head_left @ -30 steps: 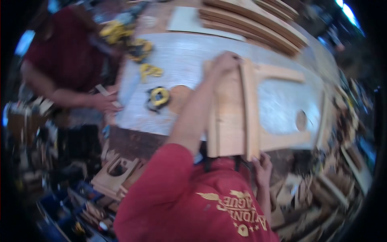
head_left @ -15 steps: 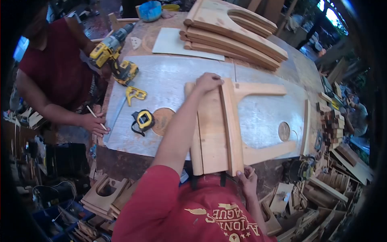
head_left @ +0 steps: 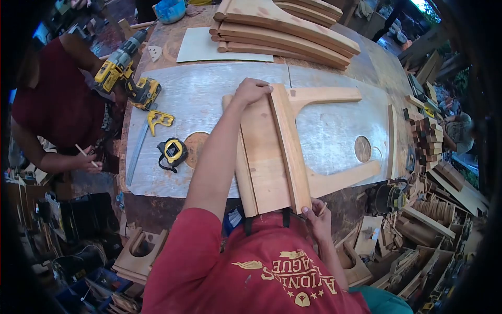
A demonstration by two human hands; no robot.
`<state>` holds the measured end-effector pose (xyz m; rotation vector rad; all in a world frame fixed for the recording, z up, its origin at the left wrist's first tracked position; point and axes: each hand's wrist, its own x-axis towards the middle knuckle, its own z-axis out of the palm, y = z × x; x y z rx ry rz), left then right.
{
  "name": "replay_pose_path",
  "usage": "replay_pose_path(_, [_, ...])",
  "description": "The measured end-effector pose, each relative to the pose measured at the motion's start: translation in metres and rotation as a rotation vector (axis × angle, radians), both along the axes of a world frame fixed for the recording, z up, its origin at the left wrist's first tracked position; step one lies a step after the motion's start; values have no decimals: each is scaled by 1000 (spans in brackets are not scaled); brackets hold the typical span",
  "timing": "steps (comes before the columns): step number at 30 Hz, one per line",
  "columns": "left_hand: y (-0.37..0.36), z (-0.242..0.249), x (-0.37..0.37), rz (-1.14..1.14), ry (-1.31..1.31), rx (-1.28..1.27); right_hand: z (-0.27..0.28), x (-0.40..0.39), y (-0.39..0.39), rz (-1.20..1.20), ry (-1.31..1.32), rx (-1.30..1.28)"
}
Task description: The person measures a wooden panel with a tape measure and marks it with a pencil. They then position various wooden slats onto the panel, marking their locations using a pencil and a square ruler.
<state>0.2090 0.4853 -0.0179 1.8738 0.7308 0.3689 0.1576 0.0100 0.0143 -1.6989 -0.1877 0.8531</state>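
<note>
A wooden frame lies across the sheet-topped bench, made of a flat panel (head_left: 260, 152) with two leg-like arms, the far arm (head_left: 327, 94) and the near arm (head_left: 348, 179), reaching right. Along the panel's right side runs a long wooden strip (head_left: 289, 152). My left hand (head_left: 253, 91) is closed at the strip's far end, fingers over its top. At the near end, by my waist, my right hand (head_left: 317, 215) pinches the strip's corner. A thin pale stick (head_left: 323, 209), perhaps a pencil, shows between its fingers.
Left of the frame lie a tape measure (head_left: 173, 152), a yellow-handled saw (head_left: 158, 120) and a cordless drill (head_left: 119, 63). Curved wooden parts (head_left: 282, 36) are stacked at the back. A co-worker's hand (head_left: 90, 160) holds a pencil at the left. A loose slat (head_left: 392, 141) lies right.
My view has shifted, so the bench appears farther up and left. Both my hands stay on the strip's ends. The co-worker's hand with the pencil has drawn back from the bench edge.
</note>
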Motion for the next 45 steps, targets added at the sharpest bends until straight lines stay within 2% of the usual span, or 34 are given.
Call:
replay_pose_path(15, [2, -1, 3, -8, 55, 29, 19, -1, 9, -9, 68, -22])
replay_pose_path(30, [2, 0, 2, -20, 13, -22, 7, 1, 4, 4, -6, -15])
replay_pose_path(37, [0, 9, 0, -14, 76, -7, 2, 5, 1, 9, 77, 13])
replay_pose_path(40, [-2, 17, -1, -31, 133, -89, 2, 5, 1, 14, 76, -2])
replay_pose_path(45, [0, 9, 1, -24, 98, -53, 6, 5, 3, 1, 95, -9])
